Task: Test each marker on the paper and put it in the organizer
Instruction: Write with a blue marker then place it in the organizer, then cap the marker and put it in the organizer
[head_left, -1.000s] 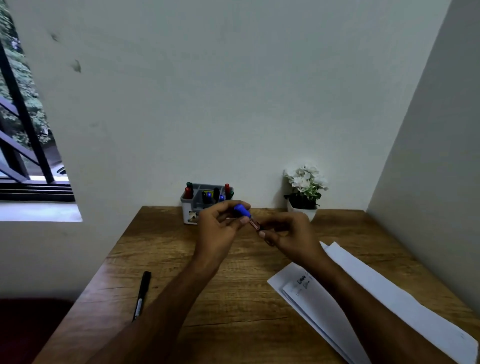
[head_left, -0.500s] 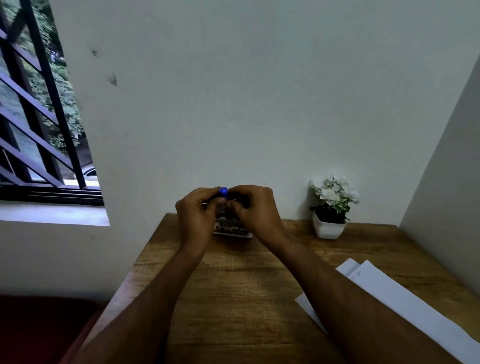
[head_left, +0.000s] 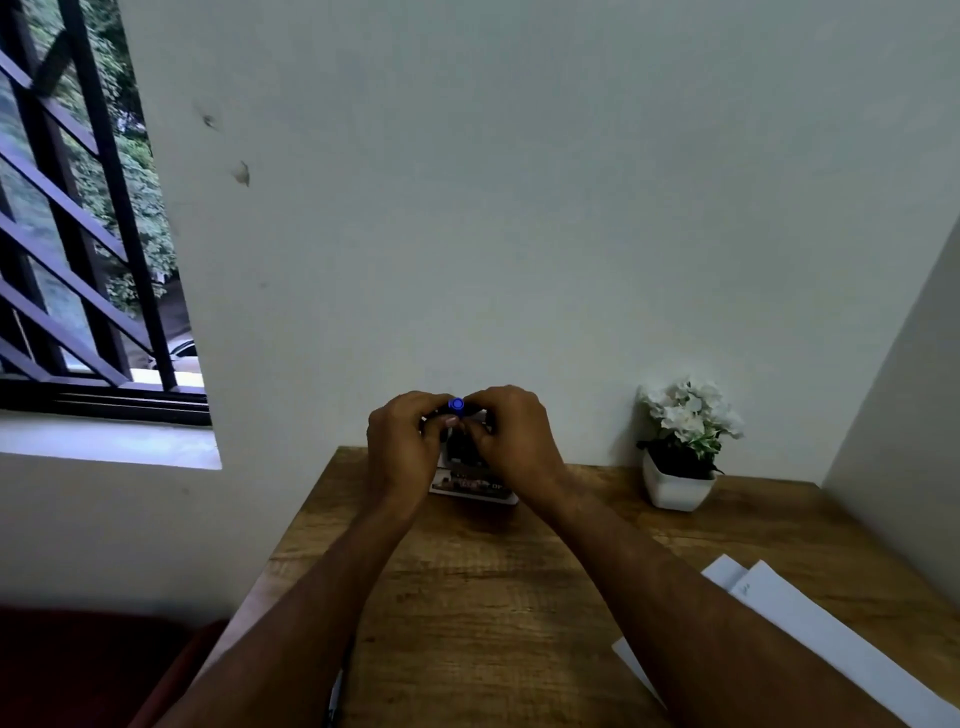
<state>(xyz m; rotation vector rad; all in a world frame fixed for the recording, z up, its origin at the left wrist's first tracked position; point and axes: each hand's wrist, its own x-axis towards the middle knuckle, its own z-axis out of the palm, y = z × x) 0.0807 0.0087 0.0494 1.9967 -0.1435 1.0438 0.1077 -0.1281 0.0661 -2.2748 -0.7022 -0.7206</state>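
Above the organizer (head_left: 475, 486), a blue-capped marker (head_left: 456, 404) was gripped by left hand (head_left: 402, 447) and right hand (head_left: 511, 441); vertical insertion was advised.

The table (head_left: 519, 597) across the lower middle of the frame looks like wood with a matt, streaky grain. At lower right, 2 sheets of paper (head_left: 810, 629) lie flat, white and matt. The pot (head_left: 675, 488) at middle right looks like smooth white plastic or ceramic, slightly glossy. At centre, the marker (head_left: 456, 404) shows a glossy blue plastic end. The wall (head_left: 519, 208) behind is matt painted plaster, scuffed at upper left.
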